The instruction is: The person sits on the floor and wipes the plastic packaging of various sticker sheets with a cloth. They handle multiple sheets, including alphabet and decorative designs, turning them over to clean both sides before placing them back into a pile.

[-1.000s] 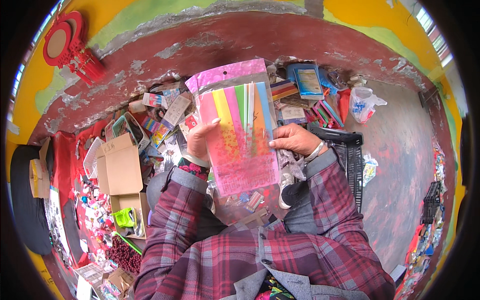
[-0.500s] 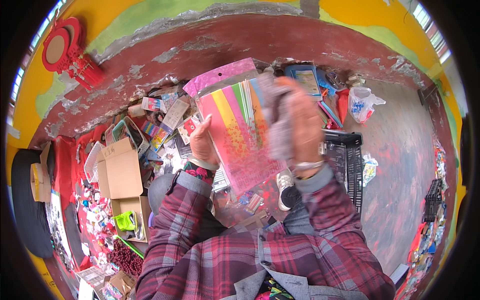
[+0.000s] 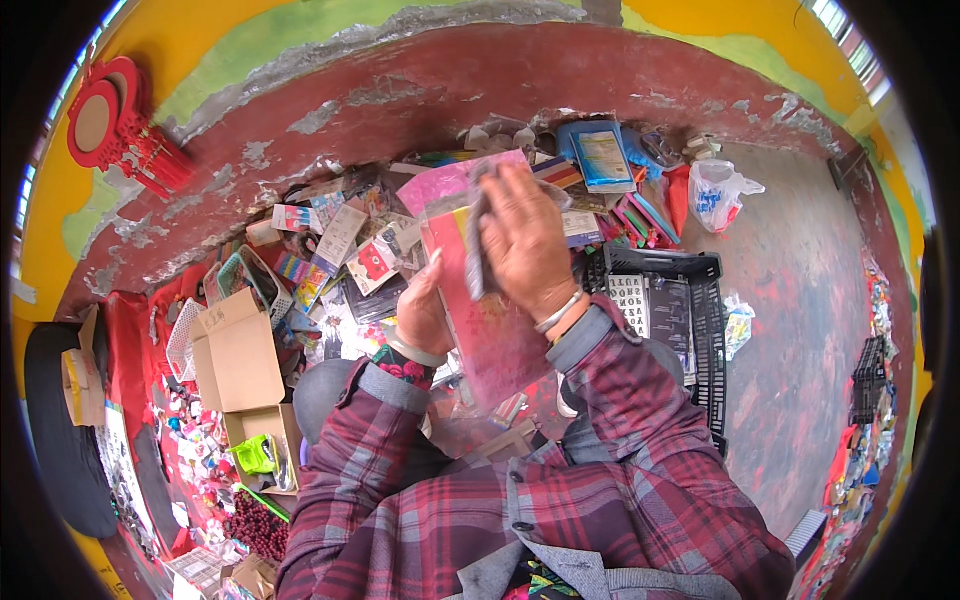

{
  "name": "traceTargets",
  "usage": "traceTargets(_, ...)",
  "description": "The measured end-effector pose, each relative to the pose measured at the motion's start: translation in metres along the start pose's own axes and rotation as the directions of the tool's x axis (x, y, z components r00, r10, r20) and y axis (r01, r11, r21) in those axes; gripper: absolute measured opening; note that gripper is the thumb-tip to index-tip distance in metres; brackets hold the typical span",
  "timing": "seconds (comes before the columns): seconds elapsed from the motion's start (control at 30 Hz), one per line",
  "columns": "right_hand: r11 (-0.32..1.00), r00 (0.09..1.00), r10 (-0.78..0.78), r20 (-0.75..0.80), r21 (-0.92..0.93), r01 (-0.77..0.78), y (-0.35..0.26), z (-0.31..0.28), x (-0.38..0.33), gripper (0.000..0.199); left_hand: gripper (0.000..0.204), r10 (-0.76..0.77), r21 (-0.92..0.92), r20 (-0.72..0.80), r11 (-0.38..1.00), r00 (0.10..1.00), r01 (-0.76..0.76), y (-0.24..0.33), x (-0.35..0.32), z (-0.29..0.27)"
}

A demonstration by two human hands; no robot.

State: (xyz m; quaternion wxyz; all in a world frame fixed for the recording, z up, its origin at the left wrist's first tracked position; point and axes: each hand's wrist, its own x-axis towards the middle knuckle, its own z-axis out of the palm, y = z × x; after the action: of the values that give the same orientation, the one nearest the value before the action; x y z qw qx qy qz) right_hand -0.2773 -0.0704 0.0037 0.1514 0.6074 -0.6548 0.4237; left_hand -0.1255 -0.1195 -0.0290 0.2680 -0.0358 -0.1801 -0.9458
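A flat pink plastic packet (image 3: 492, 350) with a red and a yellow strip showing is held up in front of me. My left hand (image 3: 422, 318) grips it by its left edge, with the thumb on the front face. Across its upper front, my right hand (image 3: 528, 235) presses a grey cloth (image 3: 476, 252) flat under the fingers. The hand and cloth hide much of the packet's upper right part. Its pink top flap (image 3: 452, 184) leans away toward the wall.
At my right stands a black plastic crate (image 3: 710, 330) with packages inside. An opened cardboard box (image 3: 240, 355) and white baskets (image 3: 183, 335) are on the left. Mixed packaged goods (image 3: 340, 240) lie along the wall, and a white plastic bag (image 3: 718, 195) sits at the far right.
My right hand has swept left with the cloth, from the packet's right edge onto its upper front. The packet has turned and sits slightly lower. My left hand keeps its hold.
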Motion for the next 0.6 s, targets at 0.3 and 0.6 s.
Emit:
traceTargets(0.3,0.955,0.998,-0.055,0.01,0.292,0.05,-0.012,-0.003,-0.016,0.037,0.067,-0.026,0.382,-0.155,0.92,0.988,0.084,0.012,0.01,0.012)
traceTargets(0.6,0.937,0.95,-0.283,0.13,0.25,0.245,-0.005,-0.007,-0.011,0.034,0.047,-0.323,0.464,-0.132,0.815,0.937,0.347,0.007,0.003,-0.017)
